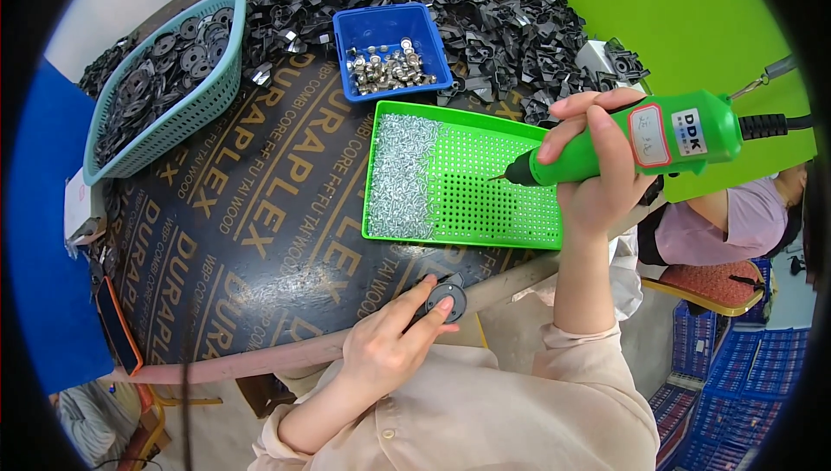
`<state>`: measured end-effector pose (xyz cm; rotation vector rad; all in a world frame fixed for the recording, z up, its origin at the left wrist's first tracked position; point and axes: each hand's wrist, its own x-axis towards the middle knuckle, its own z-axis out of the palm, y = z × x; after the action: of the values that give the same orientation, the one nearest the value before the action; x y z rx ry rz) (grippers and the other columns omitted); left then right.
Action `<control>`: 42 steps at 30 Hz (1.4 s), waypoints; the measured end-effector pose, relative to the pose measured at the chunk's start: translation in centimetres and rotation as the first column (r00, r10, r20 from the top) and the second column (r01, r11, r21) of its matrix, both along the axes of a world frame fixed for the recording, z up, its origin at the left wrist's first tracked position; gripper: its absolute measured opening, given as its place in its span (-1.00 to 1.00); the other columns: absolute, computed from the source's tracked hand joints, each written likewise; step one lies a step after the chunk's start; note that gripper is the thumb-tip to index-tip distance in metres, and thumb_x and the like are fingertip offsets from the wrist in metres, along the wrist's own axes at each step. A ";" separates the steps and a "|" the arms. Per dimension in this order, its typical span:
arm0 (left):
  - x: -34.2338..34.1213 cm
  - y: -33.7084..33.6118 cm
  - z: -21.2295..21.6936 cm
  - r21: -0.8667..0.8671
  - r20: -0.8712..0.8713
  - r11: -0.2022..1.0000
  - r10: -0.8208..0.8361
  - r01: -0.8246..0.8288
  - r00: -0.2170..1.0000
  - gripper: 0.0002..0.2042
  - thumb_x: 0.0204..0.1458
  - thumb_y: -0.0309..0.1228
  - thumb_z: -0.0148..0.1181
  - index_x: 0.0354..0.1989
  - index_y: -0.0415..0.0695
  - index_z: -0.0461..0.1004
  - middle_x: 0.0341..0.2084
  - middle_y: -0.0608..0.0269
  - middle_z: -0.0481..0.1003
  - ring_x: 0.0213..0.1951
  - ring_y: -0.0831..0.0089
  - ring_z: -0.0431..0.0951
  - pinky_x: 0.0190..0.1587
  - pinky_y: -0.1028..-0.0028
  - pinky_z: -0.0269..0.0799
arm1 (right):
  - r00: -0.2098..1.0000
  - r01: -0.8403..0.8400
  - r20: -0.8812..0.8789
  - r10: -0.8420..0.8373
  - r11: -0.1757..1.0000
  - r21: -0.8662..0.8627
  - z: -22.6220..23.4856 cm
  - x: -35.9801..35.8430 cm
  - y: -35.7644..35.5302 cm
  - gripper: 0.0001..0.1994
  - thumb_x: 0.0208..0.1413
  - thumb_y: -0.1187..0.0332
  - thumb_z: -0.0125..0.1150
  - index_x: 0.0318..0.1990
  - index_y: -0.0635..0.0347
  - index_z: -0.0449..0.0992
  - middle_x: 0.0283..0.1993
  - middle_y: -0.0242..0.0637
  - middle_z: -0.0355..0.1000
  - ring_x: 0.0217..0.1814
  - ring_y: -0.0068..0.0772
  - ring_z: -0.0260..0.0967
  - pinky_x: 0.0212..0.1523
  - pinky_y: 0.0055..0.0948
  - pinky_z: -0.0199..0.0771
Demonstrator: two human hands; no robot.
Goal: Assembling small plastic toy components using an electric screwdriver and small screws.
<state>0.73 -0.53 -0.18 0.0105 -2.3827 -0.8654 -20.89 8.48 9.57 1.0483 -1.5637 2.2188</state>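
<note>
Round black part (447, 300) under left grip (394, 343)

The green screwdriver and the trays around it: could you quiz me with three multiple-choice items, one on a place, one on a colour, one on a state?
1. Where do the loose screws lie in the green tray?
A. left end
B. right end
C. spread evenly

2. What colour is the small bin of metal nuts?
A. teal
B. blue
C. red

3. What does the left hand do?
A. hangs free
B. lifts the basket
C. presses a round black part on the table edge

Answers: 1 A, they pile at the left end; 2 B, its walls are blue; 3 C, fingers rest on the disc while the right hand holds the green screwdriver.
</note>
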 end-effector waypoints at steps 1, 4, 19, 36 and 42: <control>0.0 0.0 -0.1 -0.009 -0.010 1.000 0.000 0.000 1.000 -0.58 -0.44 -0.43 0.51 -0.26 -0.09 0.60 -0.20 0.04 0.56 -0.36 0.33 0.62 -0.41 0.52 0.55 | 1.000 -0.003 0.001 0.003 1.000 0.000 0.1 0.1 0.0 -0.87 0.04 0.60 0.04 -0.25 0.43 0.32 -0.43 0.01 0.48 -0.66 -0.40 0.40 -0.35 -0.40 0.49; 0.0 0.0 -0.2 -0.012 -0.021 1.000 0.005 -0.005 1.000 -0.58 -0.43 -0.40 0.51 -0.27 -0.09 0.59 -0.20 0.04 0.56 -0.37 0.33 0.62 -0.42 0.52 0.54 | 0.999 0.045 0.010 -0.046 0.999 0.020 0.8 0.4 0.4 -0.86 0.06 0.56 0.03 -0.24 0.44 0.32 -0.41 0.06 0.48 -0.69 -0.38 0.38 -0.47 -0.44 0.46; 0.2 -0.4 0.4 -0.080 0.030 0.996 -0.026 0.028 0.999 -0.76 -0.16 -0.36 0.36 -0.28 -0.13 0.59 -0.13 0.06 0.52 -0.34 0.42 0.60 -0.39 0.57 0.54 | 0.888 -0.460 0.076 0.454 0.867 0.191 1.8 9.8 3.8 -0.76 0.15 0.42 0.02 -0.14 0.22 0.09 -0.28 0.05 0.38 -0.64 -0.20 0.40 -0.62 -0.30 0.51; 0.2 -0.6 0.2 -0.167 0.013 0.984 -0.063 0.064 0.998 -0.77 -0.08 -0.37 0.29 -0.24 -0.18 0.56 -0.11 -0.05 0.50 -0.29 0.29 0.62 -0.37 0.54 0.55 | 0.762 -0.613 -0.015 0.647 0.729 0.304 1.8 8.6 2.7 -0.71 0.03 0.53 0.13 -0.15 0.28 0.17 -0.38 0.02 0.43 -0.57 -0.22 0.44 -0.56 -0.23 0.54; -0.2 0.0 0.2 -0.128 -0.019 0.991 -0.037 0.034 0.999 -0.71 -0.23 -0.40 0.40 -0.28 -0.17 0.57 -0.17 -0.05 0.54 -0.35 0.28 0.63 -0.42 0.52 0.54 | 0.897 -0.439 -0.085 0.433 0.897 -0.057 2.8 7.4 4.5 -0.75 0.09 0.47 -0.02 -0.08 0.33 0.21 -0.25 0.17 0.41 -0.65 -0.21 0.39 -0.61 -0.33 0.49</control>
<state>0.57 -0.52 0.05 -0.0921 -2.4205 -0.7237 -13.51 13.03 12.34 1.5645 -1.2993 2.4600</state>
